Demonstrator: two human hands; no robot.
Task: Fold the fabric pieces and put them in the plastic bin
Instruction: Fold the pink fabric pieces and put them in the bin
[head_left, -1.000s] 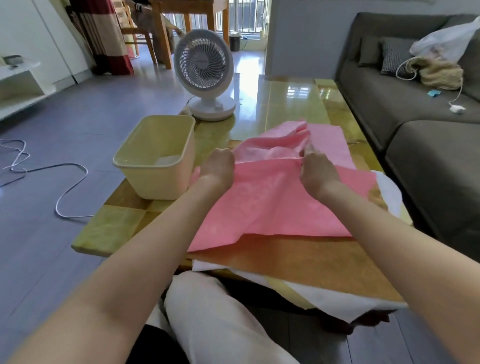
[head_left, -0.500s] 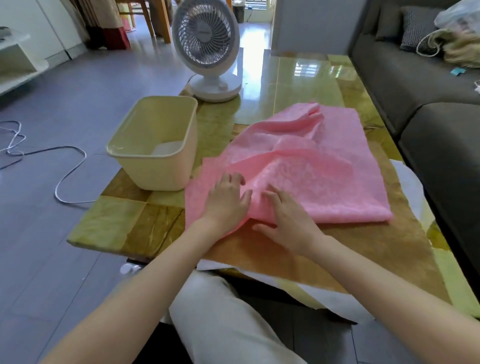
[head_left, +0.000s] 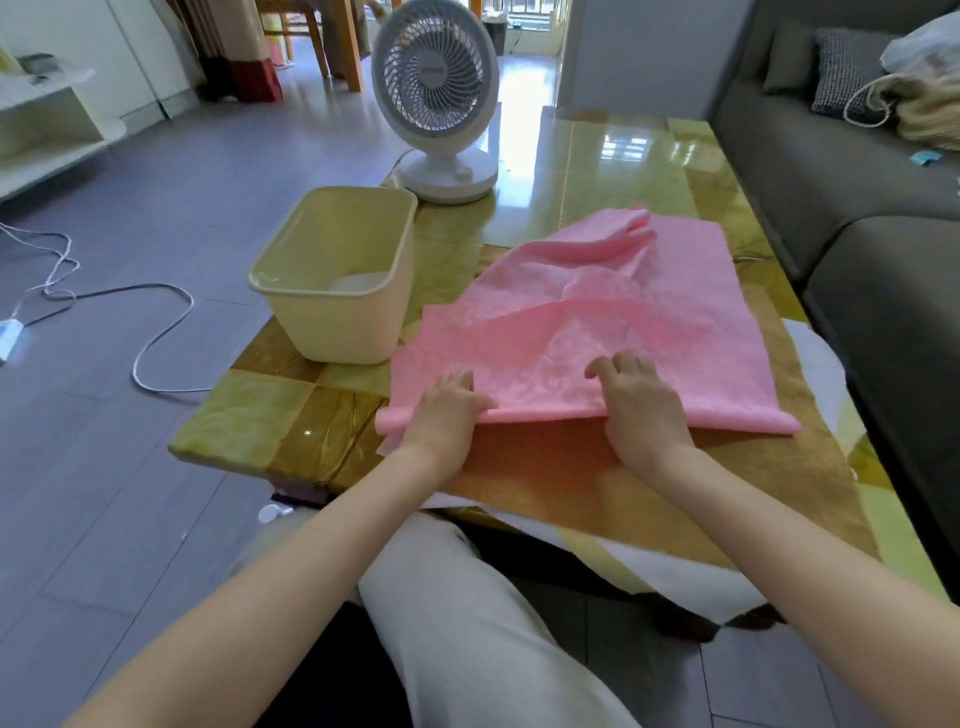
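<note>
Having doubled the pink fabric (head_left: 623, 322), you press its first fold with left hand (head_left: 449, 410) and right hand (head_left: 639, 405), fingers relaxed.

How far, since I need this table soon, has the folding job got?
Early. Done: the pink fabric is doubled over once, its fold along the near edge. In hand: the left hand and right hand press that fold flat. Left: more folds, then into the plastic bin, which holds something pale I cannot identify; the brown fabric and white fabric underneath lie unfolded.
</note>
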